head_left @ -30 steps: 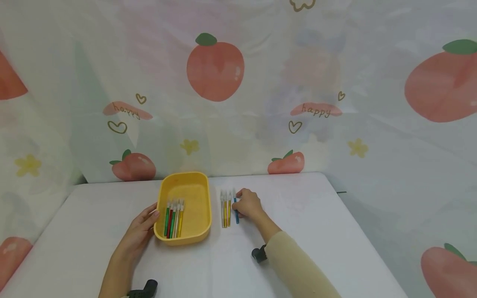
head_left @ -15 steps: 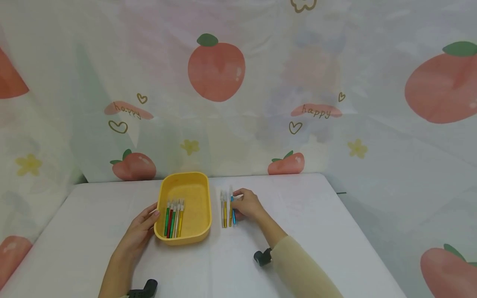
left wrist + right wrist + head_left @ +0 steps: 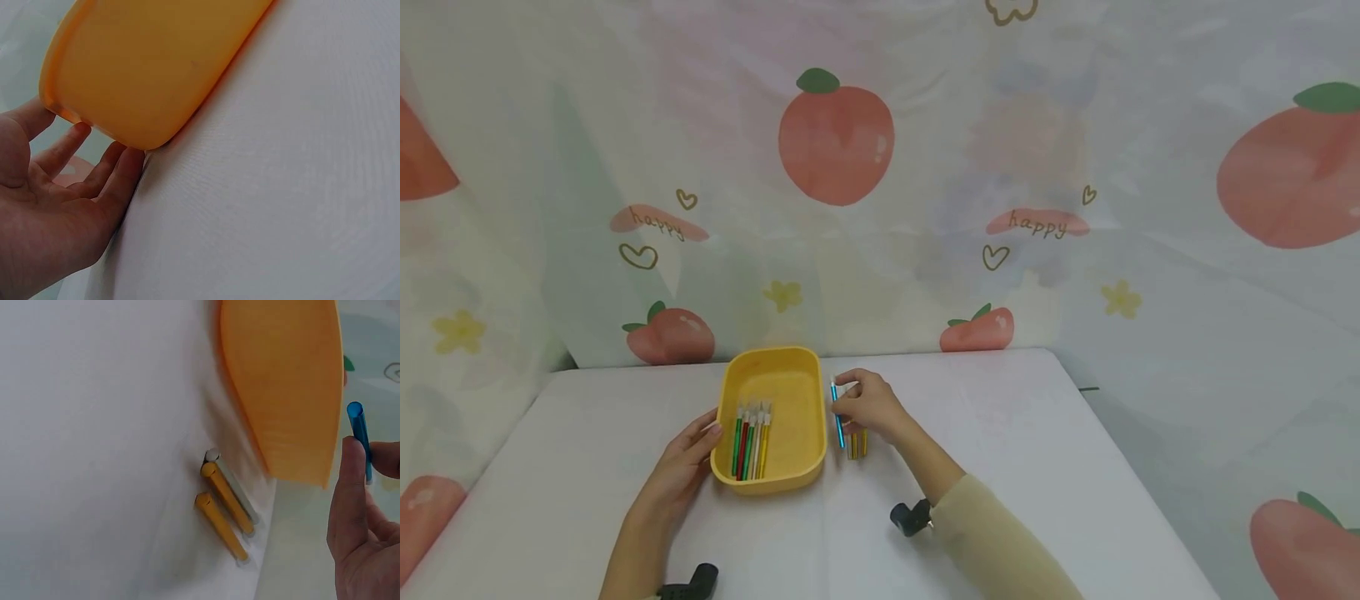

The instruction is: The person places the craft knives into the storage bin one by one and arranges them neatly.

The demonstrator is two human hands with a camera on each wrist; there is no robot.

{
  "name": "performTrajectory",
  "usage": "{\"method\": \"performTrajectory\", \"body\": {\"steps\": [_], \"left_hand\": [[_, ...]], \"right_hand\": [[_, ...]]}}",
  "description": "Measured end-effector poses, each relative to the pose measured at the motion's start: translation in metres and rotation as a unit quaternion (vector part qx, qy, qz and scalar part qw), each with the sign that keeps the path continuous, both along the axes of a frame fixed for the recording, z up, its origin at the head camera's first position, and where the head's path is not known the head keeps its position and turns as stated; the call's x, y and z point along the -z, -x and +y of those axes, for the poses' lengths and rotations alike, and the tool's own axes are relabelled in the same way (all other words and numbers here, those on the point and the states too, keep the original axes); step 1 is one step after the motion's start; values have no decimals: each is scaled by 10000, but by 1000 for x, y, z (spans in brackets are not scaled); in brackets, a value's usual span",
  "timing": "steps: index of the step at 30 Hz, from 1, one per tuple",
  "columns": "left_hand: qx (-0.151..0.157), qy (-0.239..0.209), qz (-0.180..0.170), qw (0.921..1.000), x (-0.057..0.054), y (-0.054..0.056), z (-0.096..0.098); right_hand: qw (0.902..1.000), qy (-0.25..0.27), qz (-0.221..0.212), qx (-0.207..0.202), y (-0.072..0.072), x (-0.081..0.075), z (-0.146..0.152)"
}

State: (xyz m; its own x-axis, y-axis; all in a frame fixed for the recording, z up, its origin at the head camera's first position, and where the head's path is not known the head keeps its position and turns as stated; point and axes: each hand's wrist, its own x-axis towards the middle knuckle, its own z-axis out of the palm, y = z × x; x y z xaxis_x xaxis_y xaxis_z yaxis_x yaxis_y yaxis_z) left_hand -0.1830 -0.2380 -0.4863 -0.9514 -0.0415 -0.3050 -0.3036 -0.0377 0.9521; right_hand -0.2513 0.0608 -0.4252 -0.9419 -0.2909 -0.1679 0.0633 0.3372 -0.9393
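In the head view, my right hand (image 3: 872, 408) pinches a slim blue metallic pen-shaped stick (image 3: 838, 421) between thumb and fingertips, beside the right wall of a yellow tray (image 3: 797, 442). The right wrist view shows the round end of this blue stick (image 3: 358, 422) above the thumb. My left hand (image 3: 681, 458) holds the tray by its left side, with fingertips against the outer wall in the left wrist view. Inside the tray lies a row of several similar sticks (image 3: 751, 442), green, red, silver and gold, with pale tips.
Under my right hand, two gold sticks (image 3: 226, 528) and a silver stick (image 3: 240, 494) lie on the white table (image 3: 1000, 467), partly hidden in the head view. A patterned curtain (image 3: 910, 275) hangs right behind the table's far edge.
My right hand has picked up the blue stick and carried it left, over the loose sticks, to the tray's right side. The left hand and tray have stayed in place.
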Motion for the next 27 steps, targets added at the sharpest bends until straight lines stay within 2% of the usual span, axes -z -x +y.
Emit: {"method": "performTrajectory", "body": {"steps": [12, 27], "left_hand": [[4, -81, 15, 10000, -1, -2, -1], [29, 14, 11, 10000, -1, -1, 1]], "right_hand": [[9990, 372, -5, -267, -9, -13, -30], [9990, 260, 19, -371, -16, -11, -55]]}}
